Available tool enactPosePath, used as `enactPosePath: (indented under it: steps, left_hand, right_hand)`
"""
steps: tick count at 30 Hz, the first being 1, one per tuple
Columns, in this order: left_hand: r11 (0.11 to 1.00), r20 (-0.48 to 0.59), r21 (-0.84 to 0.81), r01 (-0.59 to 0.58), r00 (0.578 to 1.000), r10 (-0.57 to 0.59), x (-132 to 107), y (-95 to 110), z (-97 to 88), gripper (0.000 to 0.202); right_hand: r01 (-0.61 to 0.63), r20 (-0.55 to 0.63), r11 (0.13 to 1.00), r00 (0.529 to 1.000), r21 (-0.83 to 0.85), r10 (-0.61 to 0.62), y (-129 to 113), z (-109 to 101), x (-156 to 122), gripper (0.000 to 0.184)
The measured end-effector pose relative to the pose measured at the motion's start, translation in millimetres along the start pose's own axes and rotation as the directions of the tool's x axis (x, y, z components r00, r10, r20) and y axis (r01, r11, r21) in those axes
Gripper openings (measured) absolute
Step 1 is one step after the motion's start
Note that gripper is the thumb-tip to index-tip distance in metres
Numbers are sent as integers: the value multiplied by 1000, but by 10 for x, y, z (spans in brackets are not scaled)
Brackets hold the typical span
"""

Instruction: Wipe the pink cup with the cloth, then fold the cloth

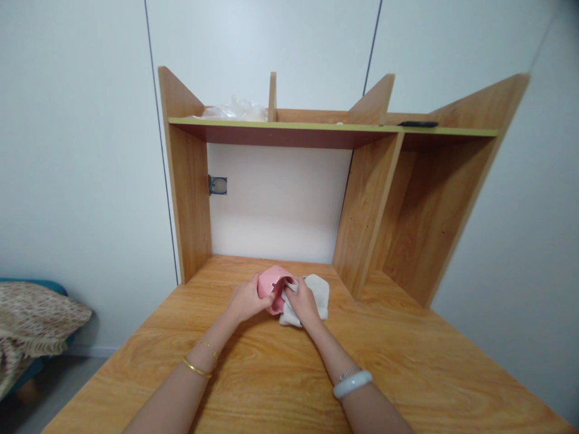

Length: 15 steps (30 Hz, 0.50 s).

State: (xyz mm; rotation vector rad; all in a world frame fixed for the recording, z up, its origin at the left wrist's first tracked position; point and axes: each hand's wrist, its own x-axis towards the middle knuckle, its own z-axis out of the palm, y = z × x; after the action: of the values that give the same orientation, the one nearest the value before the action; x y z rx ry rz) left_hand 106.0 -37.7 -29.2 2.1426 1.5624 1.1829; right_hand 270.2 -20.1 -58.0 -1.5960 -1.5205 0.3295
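My left hand [248,299] is closed on the side of a pink hollow container [273,278], which is tilted so its opening faces right and toward me. My right hand [303,299] grips a light grey cloth [319,293]. Part of the cloth is pushed into the mouth of the container, and the rest hangs out behind and below my right hand. My right fingertips are partly hidden by the cloth and the container's rim. Both hands are close together over the back part of the wooden desk [271,374].
A wooden shelf unit [192,199] stands along the desk's back, with upright panels left and right. On its upper shelf lie a clear plastic bag [237,110] and a flat black object [418,124]. A wall socket box [219,185] shows behind. A patterned cushion [40,313] is at far left.
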Motion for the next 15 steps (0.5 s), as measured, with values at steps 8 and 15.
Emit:
enactPosePath:
  steps: [8, 15]
  left_hand:
    - [924, 57, -383, 21, 998, 1, 25, -83, 145, 67]
    - [753, 125, -658, 17, 988, 87, -59, -4, 309, 69]
  right_hand:
    - [-80, -92, 963, 990, 257, 107, 115, 90, 76, 22]
    - [-90, -74, 859, 986, 503, 147, 123, 245, 56, 24]
